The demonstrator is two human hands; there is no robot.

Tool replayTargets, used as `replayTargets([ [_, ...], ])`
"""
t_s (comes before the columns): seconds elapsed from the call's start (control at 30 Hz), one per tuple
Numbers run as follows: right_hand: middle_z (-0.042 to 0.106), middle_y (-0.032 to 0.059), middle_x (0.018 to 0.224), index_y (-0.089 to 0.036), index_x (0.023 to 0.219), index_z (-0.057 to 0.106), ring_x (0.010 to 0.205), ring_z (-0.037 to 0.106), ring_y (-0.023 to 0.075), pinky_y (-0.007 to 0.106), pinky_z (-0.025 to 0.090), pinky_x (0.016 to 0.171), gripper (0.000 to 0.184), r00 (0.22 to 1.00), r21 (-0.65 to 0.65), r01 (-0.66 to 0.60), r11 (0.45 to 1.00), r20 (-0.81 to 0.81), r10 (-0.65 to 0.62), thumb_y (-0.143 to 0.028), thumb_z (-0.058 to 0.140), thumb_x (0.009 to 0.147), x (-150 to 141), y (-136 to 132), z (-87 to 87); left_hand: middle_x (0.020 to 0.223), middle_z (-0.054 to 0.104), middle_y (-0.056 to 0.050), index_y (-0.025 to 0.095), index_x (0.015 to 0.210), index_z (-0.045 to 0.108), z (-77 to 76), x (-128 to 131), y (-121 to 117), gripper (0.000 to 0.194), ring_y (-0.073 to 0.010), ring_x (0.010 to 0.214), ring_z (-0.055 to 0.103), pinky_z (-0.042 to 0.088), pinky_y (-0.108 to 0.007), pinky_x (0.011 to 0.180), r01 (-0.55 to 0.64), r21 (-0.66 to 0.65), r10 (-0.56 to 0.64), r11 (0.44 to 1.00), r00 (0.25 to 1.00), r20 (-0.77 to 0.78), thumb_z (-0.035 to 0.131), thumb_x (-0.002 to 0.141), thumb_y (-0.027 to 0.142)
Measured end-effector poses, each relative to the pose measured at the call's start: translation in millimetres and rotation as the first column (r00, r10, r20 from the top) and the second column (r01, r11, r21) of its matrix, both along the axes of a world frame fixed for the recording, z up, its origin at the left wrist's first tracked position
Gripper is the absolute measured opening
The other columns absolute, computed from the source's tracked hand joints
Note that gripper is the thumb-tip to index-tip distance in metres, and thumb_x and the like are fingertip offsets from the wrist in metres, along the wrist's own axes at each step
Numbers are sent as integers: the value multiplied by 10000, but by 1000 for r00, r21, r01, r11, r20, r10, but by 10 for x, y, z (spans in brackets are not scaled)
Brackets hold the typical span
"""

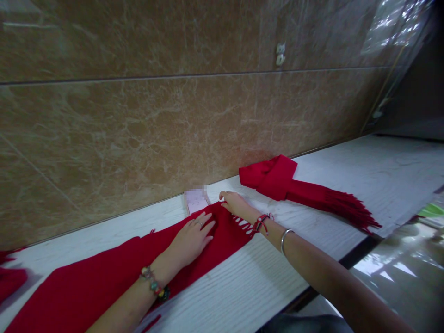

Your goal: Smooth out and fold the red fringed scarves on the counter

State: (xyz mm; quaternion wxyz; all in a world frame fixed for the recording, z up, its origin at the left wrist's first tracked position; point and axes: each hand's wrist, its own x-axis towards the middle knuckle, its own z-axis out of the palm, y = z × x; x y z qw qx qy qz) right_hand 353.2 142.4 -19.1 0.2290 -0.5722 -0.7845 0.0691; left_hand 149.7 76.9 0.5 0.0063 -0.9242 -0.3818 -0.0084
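Observation:
A red fringed scarf (100, 268) lies lengthwise on the white wood-grain table, running from the lower left to the middle. My left hand (190, 240) rests flat on it, fingers spread, with a ring and a beaded bracelet on that arm. At the scarf's fringed end, my right hand (236, 204) has its fingers bent at the far corner. Whether cloth is pinched between those fingers is hard to see. A red cord bracelet and a silver bangle circle the right arm. Just behind the scarf is a flat pale card or phone (196, 200), partly blurred out.
A second red scarf (270, 178), folded over itself with its fringe to the right, lies by the wall. More red cloth (12, 282) shows at the left edge. A brown marble-look wall (156, 134) backs the white table (249, 273). The table's front edge shows a dark gap.

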Motion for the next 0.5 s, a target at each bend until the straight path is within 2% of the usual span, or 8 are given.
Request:
replayTargets([
  [0.13,550,122,1054,-126,1014,546,961,521,188,289,397,827,230,999,89,-41,995,17,40,-114,526,785,68,-212,172,1438,234,-113,166,1348,311,-102,125,-34,510,-243,1323,165,193,-434,1066,-26,-132,21,991,999,-37,253,909,419],
  [0.23,580,89,957,-140,897,585,905,535,176,290,412,816,133,978,82,-202,976,72,197,-112,532,779,149,-502,237,1461,150,-88,182,1377,235,-90,126,-83,529,-230,1335,94,142,-447,1075,-63,-187,51,980,996,-69,206,913,433],
  [0.33,602,69,893,-150,870,589,866,543,174,302,428,792,134,903,25,-398,917,189,386,-91,505,784,253,-789,191,1468,114,-59,211,1384,207,-43,129,-123,526,-224,1339,62,113,-461,1076,-87,-216,71,972,994,-81,210,909,435],
  [0.4,606,75,913,-149,890,589,881,542,180,315,427,800,169,874,13,-415,910,284,395,-74,475,791,359,-902,135,1467,115,-59,225,1383,210,-11,136,-141,539,-231,1338,77,115,-474,1071,-89,-245,69,966,994,-85,242,897,456],
  [0.5,611,85,964,-153,949,589,898,548,183,312,426,800,232,831,-9,-404,915,414,371,-53,458,786,609,-931,97,1465,133,-69,239,1376,234,18,137,-161,569,-253,1333,107,129,-490,1063,-73,-282,54,957,996,-72,294,872,497],
])
